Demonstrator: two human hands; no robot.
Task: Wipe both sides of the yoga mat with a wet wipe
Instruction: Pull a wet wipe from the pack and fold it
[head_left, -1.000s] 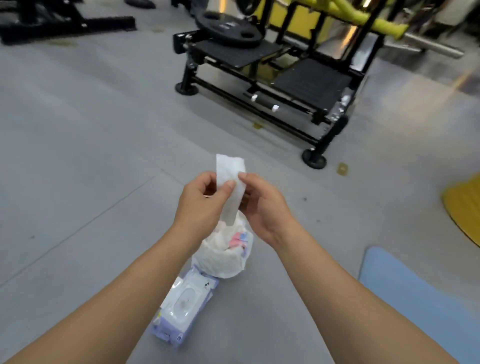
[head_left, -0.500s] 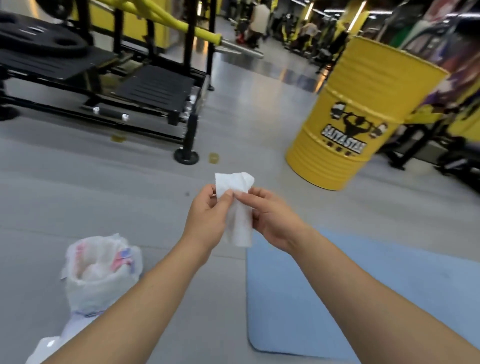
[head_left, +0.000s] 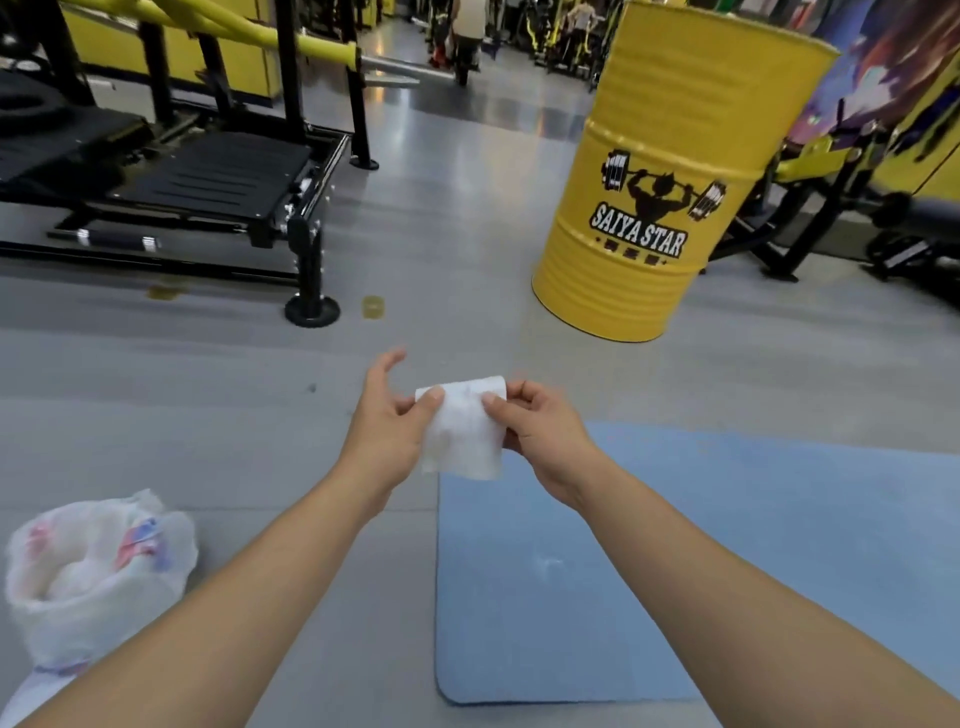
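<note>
A white wet wipe (head_left: 464, 434) hangs between my two hands, partly unfolded. My left hand (head_left: 388, 423) pinches its upper left corner, with the other fingers spread away. My right hand (head_left: 540, 434) pinches its upper right edge with thumb and curled fingers. Both hands hover above the near left end of a light blue yoga mat (head_left: 649, 566), which lies flat on the grey floor and runs off to the right.
A white plastic bag (head_left: 98, 566) holding used wipes stands on the floor at lower left. A yellow barrel (head_left: 665, 192) stands beyond the mat. A black gym machine (head_left: 171, 182) with yellow bars fills the upper left. People are far off in the background.
My view has swung right, so the bag slid to the left edge and the mat and barrel came in. The wipe has been spread wider between my hands.
</note>
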